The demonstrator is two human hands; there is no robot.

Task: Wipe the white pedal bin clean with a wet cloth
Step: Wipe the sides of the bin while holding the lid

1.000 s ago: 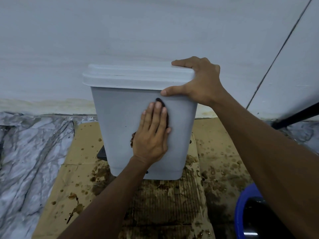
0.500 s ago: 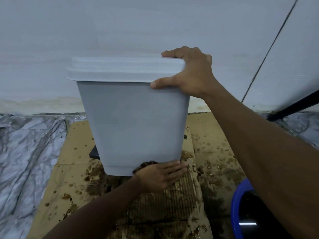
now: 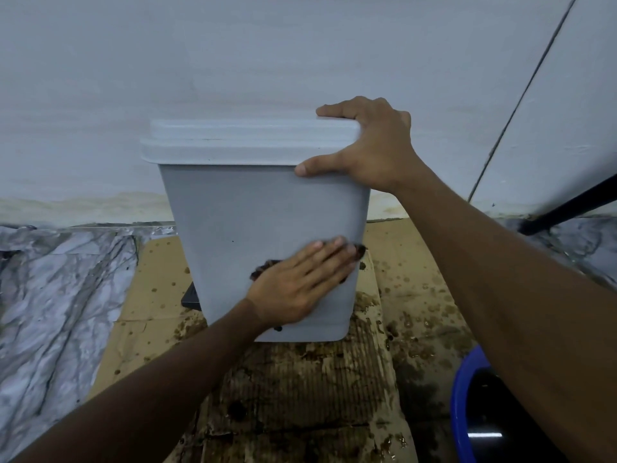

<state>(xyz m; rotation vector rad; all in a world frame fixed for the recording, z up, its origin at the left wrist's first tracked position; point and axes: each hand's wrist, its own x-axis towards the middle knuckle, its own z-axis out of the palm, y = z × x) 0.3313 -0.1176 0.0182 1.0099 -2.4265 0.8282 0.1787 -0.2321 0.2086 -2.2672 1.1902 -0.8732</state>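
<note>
Lidded pedal bin, blue tub

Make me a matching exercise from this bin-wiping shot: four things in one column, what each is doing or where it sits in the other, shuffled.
Things:
1. left hand
2. right hand
3. dark cloth
4. blue tub

States or places:
A. at the lower right edge of the view
B. grips the lid corner of the white pedal bin
C. peeks out from under flat fingers
D. presses flat on the bin's lower front wall

Pairs: 1-D, 2-B, 3-C, 4-A
</note>
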